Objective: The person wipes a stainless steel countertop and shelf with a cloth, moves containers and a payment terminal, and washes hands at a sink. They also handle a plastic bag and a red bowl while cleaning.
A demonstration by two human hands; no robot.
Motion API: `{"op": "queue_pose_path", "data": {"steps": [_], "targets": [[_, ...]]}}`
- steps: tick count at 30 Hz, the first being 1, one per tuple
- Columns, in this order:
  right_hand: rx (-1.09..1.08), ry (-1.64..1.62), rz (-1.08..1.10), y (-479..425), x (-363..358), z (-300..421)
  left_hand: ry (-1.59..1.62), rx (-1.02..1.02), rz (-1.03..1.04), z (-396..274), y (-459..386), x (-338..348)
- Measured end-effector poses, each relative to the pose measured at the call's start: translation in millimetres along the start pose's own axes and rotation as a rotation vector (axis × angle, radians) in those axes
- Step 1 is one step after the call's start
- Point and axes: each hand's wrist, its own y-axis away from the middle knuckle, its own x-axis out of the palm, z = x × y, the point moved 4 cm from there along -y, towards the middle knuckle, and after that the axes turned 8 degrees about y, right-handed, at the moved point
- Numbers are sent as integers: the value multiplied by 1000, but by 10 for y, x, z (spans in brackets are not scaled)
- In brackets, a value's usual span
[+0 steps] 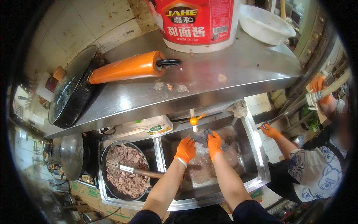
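Observation:
Both of my hands wear orange gloves and are over the right basin of a steel sink (258,156), below a tap with a yellow lever (193,121). A dark scouring pad or mesh (202,137) is between them. My right hand (214,144) grips its right side. My left hand (185,149) is at its lower left, fingers curled; whether it holds the pad is unclear. Cloudy water (201,170) lies in the basin. In the left basin, a round pan (104,175) holds sliced meat (130,179), with a wire skimmer (113,162) lying across it.
A steel shelf (201,70) above the sink bears a lidded pan with an orange handle (127,68), a red-labelled tub (195,22) and a white bowl (265,25). A white jug (159,124) stands behind the sink. At right, a co-worker in orange gloves (271,131) holds a pole.

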Motion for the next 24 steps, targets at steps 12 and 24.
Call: {"op": "queue_pose_path", "data": {"steps": [12, 24], "targets": [[94, -137, -9, 733, -1230, -355, 752, -791, 158, 358, -798, 830], [-71, -57, 275, 426, -589, 245, 1975, -1282, 180, -841, -540, -150]]}}
